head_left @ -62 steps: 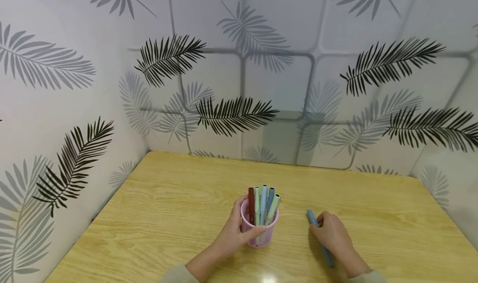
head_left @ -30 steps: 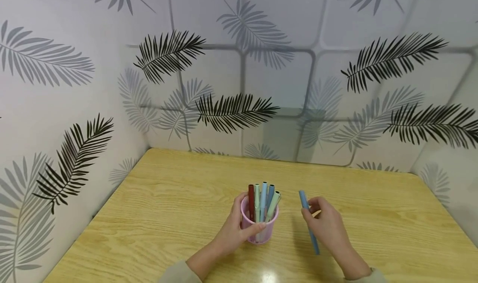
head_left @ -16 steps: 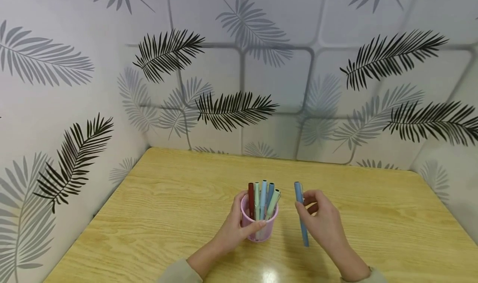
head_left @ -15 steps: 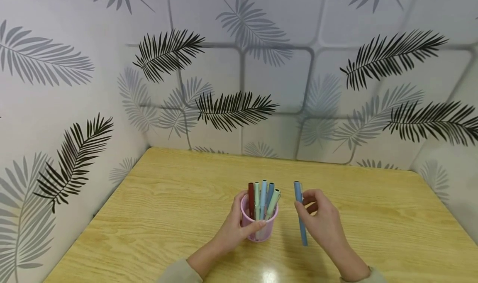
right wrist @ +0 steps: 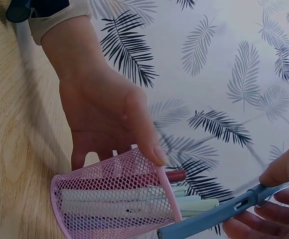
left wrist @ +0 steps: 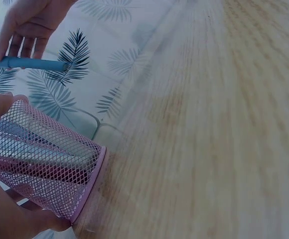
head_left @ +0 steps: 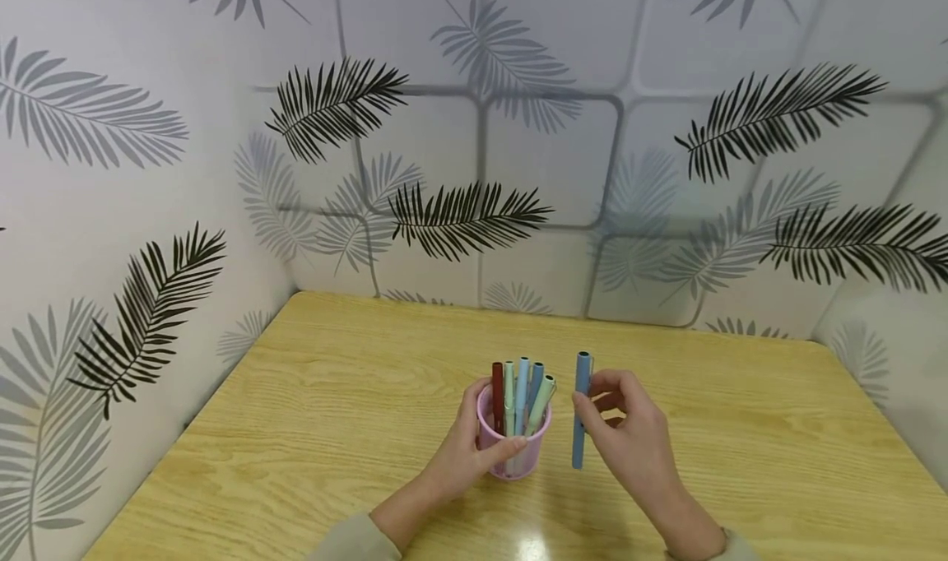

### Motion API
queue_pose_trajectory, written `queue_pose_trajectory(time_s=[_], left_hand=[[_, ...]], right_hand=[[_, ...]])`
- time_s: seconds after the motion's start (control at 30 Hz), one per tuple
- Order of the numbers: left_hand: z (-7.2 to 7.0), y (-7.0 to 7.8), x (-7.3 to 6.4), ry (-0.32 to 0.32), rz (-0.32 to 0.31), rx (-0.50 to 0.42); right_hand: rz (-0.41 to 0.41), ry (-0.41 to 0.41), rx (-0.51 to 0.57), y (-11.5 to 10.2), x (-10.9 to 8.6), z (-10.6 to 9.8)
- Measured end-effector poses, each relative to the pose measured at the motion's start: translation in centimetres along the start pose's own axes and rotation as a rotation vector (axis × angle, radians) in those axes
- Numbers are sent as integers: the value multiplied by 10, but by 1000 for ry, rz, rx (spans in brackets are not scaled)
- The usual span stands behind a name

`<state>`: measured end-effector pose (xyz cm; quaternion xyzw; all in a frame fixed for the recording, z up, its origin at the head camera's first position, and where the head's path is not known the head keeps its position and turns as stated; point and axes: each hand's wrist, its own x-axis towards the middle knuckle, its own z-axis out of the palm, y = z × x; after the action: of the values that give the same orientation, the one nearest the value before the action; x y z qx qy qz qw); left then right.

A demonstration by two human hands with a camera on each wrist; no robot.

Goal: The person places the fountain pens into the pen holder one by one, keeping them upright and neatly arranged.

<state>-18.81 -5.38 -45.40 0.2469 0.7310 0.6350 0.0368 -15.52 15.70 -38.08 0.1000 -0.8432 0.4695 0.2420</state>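
A pink mesh pen cup (head_left: 511,454) stands on the table, with my left hand (head_left: 462,454) curled round its left side and the thumb across its front. Several capped pens stand in the cup: a dark red pen (head_left: 498,396), a light blue pen (head_left: 522,392), a darker blue one and pale green ones. To the right of the cup, my right hand (head_left: 629,429) pinches a blue pen (head_left: 578,429) between thumb and fingers. That pen is nearly upright, clip side up, above the table and apart from the cup in the head view. The mesh (right wrist: 114,194) shows the pens inside.
The wooden table (head_left: 355,363) reaches back to a wall (head_left: 548,158) printed with leaf patterns. Another patterned wall (head_left: 111,215) borders it on the left. A bright glare spot lies on the table near its front.
My right hand has lifted the blue pen off the table, turned it from slanted to nearly upright, and moved it left towards the cup. My left hand and the cup have stayed in place.
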Motion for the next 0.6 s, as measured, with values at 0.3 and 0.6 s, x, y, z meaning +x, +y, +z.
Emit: queue_pose_trajectory(time_s=[0.3,0.6], left_hand=[[0,27,-4,-27,0,-32],[1,-2,1,3,7,-10]], right_hand=[[-155,104,195,-13,5,6],[-228,107,296,-20,7,14]])
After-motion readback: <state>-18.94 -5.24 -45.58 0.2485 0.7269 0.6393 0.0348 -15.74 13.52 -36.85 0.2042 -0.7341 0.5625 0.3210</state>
